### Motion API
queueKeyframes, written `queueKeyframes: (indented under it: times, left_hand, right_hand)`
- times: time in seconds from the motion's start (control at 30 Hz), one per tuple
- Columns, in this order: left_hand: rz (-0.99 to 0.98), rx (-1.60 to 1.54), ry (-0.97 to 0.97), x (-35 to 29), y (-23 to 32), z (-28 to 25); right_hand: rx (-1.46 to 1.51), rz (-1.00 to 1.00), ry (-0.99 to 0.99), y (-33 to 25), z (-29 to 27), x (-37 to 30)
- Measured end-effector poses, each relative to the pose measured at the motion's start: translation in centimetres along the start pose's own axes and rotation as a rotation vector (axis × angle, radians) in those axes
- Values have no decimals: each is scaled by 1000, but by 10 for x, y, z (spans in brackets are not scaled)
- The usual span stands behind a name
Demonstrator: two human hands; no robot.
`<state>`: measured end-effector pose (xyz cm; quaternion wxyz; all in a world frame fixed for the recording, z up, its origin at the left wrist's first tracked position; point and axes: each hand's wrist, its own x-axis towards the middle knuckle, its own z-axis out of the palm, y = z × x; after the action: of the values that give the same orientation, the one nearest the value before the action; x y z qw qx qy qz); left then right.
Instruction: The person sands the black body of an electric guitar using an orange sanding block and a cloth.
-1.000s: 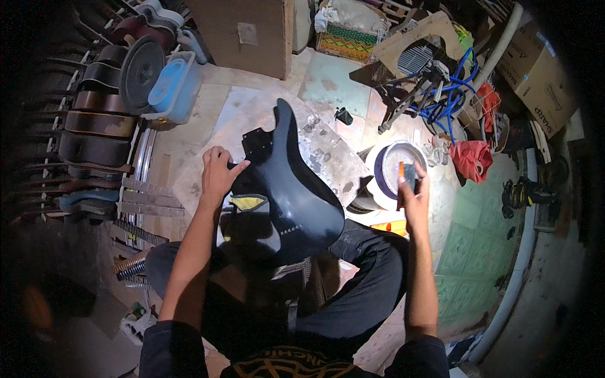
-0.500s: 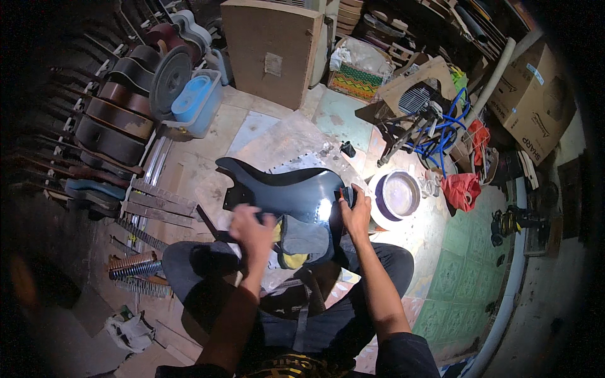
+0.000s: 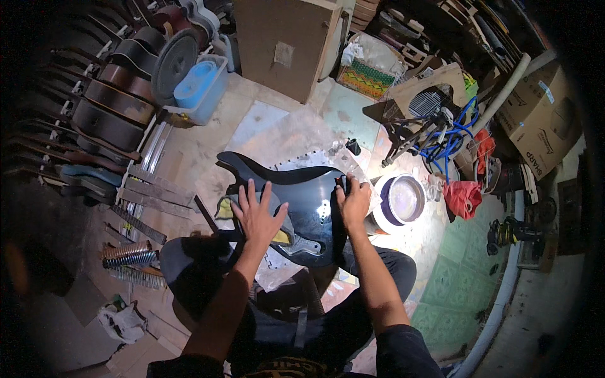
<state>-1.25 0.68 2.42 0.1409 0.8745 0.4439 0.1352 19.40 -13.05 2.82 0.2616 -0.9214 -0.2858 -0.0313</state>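
Observation:
A glossy black electric guitar body (image 3: 309,189) lies across my lap, its curved horn pointing to the far left. My left hand (image 3: 258,217) presses flat on it, fingers spread, over a grey and yellow cloth (image 3: 285,236). Part of the cloth shows on either side of that hand; the rest is hidden under it. At the body's right edge, my right hand (image 3: 354,203) is closed, with thumb and fingers bent around a small dark piece (image 3: 342,181) too hidden to name. Lamp light glares on the black finish beside it.
A round metal pan (image 3: 403,198) rests on a bucket to the right. Small dark cup (image 3: 353,147) stands beyond the guitar body. Guitars (image 3: 113,113) line the left, near a plastic tub (image 3: 208,104). Blue hose (image 3: 450,142) and a red bag (image 3: 463,198) lie far right.
My left hand has gone from a blurred, raised pose to lying flat on the cloth. The cloth has shifted and now spreads leftward beneath it. My right hand stays near the body's right edge.

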Motion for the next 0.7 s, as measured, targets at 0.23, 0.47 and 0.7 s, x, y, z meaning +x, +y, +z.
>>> queueKeyframes:
  times: [0.23, 0.47, 0.7]
  left_hand:
    - [-50, 185, -167, 14, 12, 17]
    - [-32, 207, -174, 14, 11, 20]
    - [-46, 226, -192, 19, 10, 18]
  right_hand:
    - [-61, -25, -134, -27, -3, -144]
    - [-182, -37, 161, 11, 29, 2]
    - [-134, -75, 72, 21, 23, -80]
